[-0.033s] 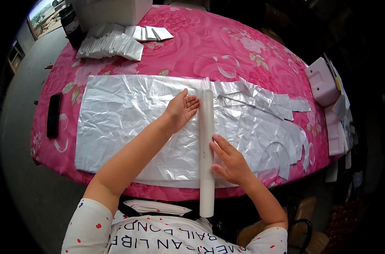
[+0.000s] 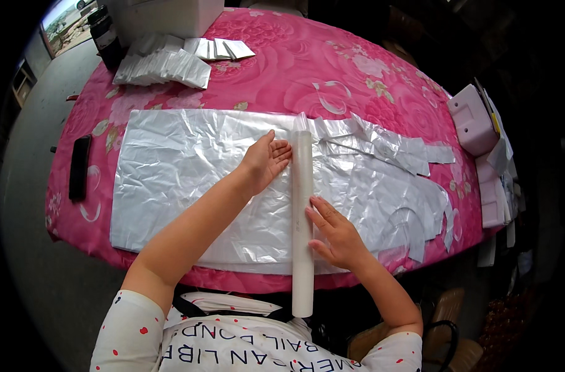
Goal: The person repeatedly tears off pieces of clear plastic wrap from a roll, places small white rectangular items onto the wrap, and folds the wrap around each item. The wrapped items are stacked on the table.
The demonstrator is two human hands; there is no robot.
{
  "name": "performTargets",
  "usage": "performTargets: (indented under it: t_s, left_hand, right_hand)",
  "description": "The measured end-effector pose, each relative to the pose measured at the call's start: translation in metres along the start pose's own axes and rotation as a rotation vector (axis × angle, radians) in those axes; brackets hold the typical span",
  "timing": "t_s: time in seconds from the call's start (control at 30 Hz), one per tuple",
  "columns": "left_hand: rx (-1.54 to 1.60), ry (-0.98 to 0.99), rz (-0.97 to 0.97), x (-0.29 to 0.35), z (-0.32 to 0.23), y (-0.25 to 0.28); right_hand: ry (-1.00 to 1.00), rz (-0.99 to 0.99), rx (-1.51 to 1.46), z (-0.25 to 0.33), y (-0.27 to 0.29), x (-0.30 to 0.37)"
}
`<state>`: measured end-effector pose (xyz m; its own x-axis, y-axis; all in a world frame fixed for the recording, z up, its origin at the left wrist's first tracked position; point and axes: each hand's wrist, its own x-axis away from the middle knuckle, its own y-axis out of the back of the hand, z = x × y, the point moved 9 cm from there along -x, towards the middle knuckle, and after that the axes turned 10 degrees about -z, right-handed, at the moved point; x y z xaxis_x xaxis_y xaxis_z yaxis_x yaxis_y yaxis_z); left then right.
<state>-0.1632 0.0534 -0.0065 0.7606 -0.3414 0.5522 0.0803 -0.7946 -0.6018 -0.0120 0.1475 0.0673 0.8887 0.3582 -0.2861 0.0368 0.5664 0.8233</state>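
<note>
A long whitish tube [image 2: 303, 248] lies across a layer of thin silvery-white plastic bags [image 2: 189, 180], its near end sticking out past the table edge toward me. Clear film shows at the tube's far end. My left hand [image 2: 267, 162] is open on its side, palm toward the tube, with slightly bent fingers at the tube's left side near the far end. From the right, my right hand [image 2: 335, 234] rests its fingertips against the tube's middle, fingers apart. Neither hand wraps round it. The bags' cut handle ends spread out to the right.
A pink floral cloth [image 2: 282, 68] covers the table. Folded silvery packets [image 2: 164, 65] lie at the far left beside a dark jar [image 2: 105, 37] and a white box [image 2: 164, 15]. A black phone [image 2: 79, 168] lies at the left edge, and pale pink containers [image 2: 475, 121] stand at the right.
The tube and my right hand have shifted very slightly to the left. My left hand stays in place.
</note>
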Motion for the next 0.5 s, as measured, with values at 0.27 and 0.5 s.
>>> performTargets:
  t_s: [0.27,0.5]
  left_hand:
    - [-0.248,-0.264,-0.056,0.068,-0.056,0.065]
    - [-0.333,-0.467,-0.203,0.162,-0.122,0.182]
  right_hand:
    - [0.109,0.002,0.126,0.052,-0.055,-0.046]
    - [0.338,0.185,-0.786,0.201,-0.096,-0.102]
